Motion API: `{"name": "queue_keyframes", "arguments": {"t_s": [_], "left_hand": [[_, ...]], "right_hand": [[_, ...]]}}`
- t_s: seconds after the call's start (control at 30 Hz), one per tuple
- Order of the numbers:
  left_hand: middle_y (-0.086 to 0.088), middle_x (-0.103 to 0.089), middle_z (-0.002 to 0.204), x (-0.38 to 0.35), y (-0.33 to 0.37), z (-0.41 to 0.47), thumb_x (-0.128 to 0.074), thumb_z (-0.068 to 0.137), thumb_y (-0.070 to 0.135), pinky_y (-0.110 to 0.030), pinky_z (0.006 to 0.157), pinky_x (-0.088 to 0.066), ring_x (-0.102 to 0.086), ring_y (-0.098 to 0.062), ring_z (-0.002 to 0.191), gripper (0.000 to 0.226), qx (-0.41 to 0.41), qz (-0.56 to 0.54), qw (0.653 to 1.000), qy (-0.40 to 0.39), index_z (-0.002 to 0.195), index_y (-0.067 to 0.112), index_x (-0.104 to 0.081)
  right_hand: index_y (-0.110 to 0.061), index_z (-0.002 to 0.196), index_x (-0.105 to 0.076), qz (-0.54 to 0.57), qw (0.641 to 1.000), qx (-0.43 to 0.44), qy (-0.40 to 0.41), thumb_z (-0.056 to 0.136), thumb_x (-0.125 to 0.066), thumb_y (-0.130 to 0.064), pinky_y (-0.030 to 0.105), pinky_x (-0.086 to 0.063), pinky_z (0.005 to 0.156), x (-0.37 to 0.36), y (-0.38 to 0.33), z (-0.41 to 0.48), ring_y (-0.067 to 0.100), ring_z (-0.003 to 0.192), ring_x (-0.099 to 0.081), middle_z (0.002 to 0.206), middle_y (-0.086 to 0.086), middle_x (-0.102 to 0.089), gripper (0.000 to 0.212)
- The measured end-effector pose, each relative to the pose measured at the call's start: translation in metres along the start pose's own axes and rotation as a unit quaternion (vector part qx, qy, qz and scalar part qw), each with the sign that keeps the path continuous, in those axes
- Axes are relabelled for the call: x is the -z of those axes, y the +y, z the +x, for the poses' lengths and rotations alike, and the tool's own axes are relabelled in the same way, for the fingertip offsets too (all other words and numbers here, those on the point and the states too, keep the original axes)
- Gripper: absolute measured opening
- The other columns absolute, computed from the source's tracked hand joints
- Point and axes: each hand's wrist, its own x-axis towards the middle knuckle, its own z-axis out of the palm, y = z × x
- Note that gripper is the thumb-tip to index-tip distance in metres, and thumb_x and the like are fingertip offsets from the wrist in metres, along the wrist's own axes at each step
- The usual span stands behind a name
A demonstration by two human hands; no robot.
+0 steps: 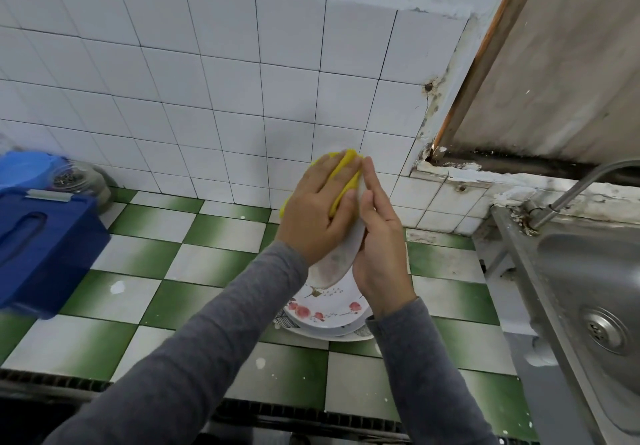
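Grey sleeves [194, 358] are seen closest, both reaching up from the bottom edge toward the middle of the counter. A floral plate [341, 254] is held up on edge, tilted, right between the two hands and lifted off the plate stack [329, 313] sitting just under it. It's gripped by the right hand [379, 236] along its right rim, fingers stretched up the back and the thumb laid on the front. A yellow cloth [346, 171] is pressed flat onto the plate's face by the left hand [317, 207], fingers spread and pretty much straight, with cloth poking out past the fingertips. Only red flower prints can be made out on the stacked plates, tbh. The stack is parked on the green-and-white checkered counter [145, 257]. Off to the left, a blue plastic box [41, 247] is set near a glass jar [74, 176]. A steel sink [571, 306] with its faucet [581, 185] is found on the right, well apart from the plates.
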Motion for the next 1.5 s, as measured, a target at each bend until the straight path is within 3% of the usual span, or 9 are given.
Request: {"name": "queue_keyframes", "arguments": {"t_s": [0.13,0.33,0.43,0.63,0.73,0.87,1.1,1.37,1.5], "left_hand": [[-0.015,-0.039,0.155,-0.002,-0.007,-0.003,-0.040,0.103,0.023,-0.045,0.117,-0.035,-0.038,-0.026,0.144,0.045,-0.034,-0.001,0.999,-0.023,0.143,0.004,-0.050],[0.011,-0.058,0.138,0.009,-0.014,0.005,-0.044,0.100,0.034,-0.024,0.113,-0.036,-0.048,-0.001,0.132,0.038,0.185,-0.144,0.972,-0.008,0.133,0.026,-0.062],[0.023,-0.062,0.127,0.016,-0.022,0.004,-0.046,0.100,0.036,-0.007,0.103,-0.036,-0.050,0.013,0.121,0.033,0.286,-0.208,0.936,-0.005,0.127,0.033,-0.065],[0.015,-0.056,0.139,0.009,-0.032,-0.016,-0.043,0.100,0.042,-0.011,0.102,-0.039,-0.050,0.000,0.127,0.038,0.353,-0.238,0.905,0.031,0.137,0.040,-0.055],[0.012,-0.048,0.148,-0.003,-0.019,-0.035,-0.038,0.101,0.034,-0.016,0.112,-0.034,-0.041,0.001,0.137,0.046,0.299,-0.255,0.917,0.074,0.146,0.027,-0.046],[-0.010,-0.031,0.160,-0.017,-0.010,-0.050,-0.035,0.105,0.030,-0.039,0.121,-0.026,-0.028,-0.025,0.149,0.051,0.084,-0.097,0.991,0.034,0.151,0.008,-0.036],[-0.015,-0.030,0.159,-0.009,-0.018,-0.045,-0.040,0.103,0.050,-0.059,0.118,-0.025,-0.025,-0.036,0.149,0.059,-0.056,-0.008,0.996,-0.066,0.151,0.016,-0.032],[-0.011,-0.046,0.150,0.001,-0.019,-0.036,-0.059,0.098,0.032,-0.057,0.108,-0.041,-0.040,-0.036,0.141,0.050,-0.154,0.057,0.977,-0.133,0.145,0.031,-0.041],[-0.012,-0.059,0.135,0.011,-0.024,-0.028,-0.062,0.092,0.010,-0.041,0.094,-0.052,-0.053,-0.032,0.128,0.058,-0.209,0.113,0.966,-0.103,0.142,0.033,-0.043]], "right_hand": [[-0.022,0.139,-0.056,-0.048,0.999,0.003,-0.001,0.107,-0.038,-0.010,0.035,-0.043,0.112,0.004,0.002,0.001,0.010,0.132,-0.054,0.146,-0.004,-0.055,0.038],[-0.030,0.124,-0.066,-0.081,0.997,-0.014,0.006,0.107,-0.040,-0.014,0.031,-0.055,0.095,0.015,-0.003,0.001,0.016,0.118,-0.065,0.131,-0.004,-0.067,0.035],[-0.029,0.122,-0.069,-0.077,0.997,0.005,0.024,0.106,-0.042,-0.016,0.043,-0.047,0.109,0.022,-0.006,0.003,0.020,0.127,-0.060,0.135,-0.002,-0.065,0.033],[-0.026,0.134,-0.059,0.057,0.996,0.052,0.049,0.095,-0.049,-0.029,0.045,-0.048,0.107,0.021,-0.018,0.002,0.021,0.126,-0.060,0.137,-0.003,-0.063,0.040],[-0.033,0.137,-0.056,0.094,0.991,0.070,0.068,0.103,-0.043,-0.031,0.047,-0.046,0.110,0.021,-0.016,0.006,0.021,0.129,-0.058,0.142,-0.004,-0.059,0.037],[-0.038,0.137,-0.055,0.138,0.982,0.054,0.120,0.109,-0.036,-0.027,0.051,-0.043,0.111,0.024,-0.011,0.019,0.022,0.128,-0.059,0.140,-0.003,-0.061,0.036],[-0.039,0.148,-0.042,0.105,0.982,-0.015,0.154,0.109,-0.036,-0.020,0.056,-0.045,0.107,0.032,-0.019,0.039,0.026,0.124,-0.061,0.138,0.000,-0.061,0.043],[-0.025,0.155,-0.034,0.071,0.962,-0.124,0.234,0.107,-0.032,-0.002,0.053,-0.044,0.101,0.033,-0.043,0.071,0.034,0.127,-0.052,0.154,0.012,-0.041,0.053],[-0.008,0.144,-0.044,0.104,0.949,-0.152,0.255,0.099,-0.028,0.013,0.054,-0.044,0.093,0.032,-0.050,0.075,0.041,0.117,-0.056,0.130,0.024,-0.051,0.052]]}}
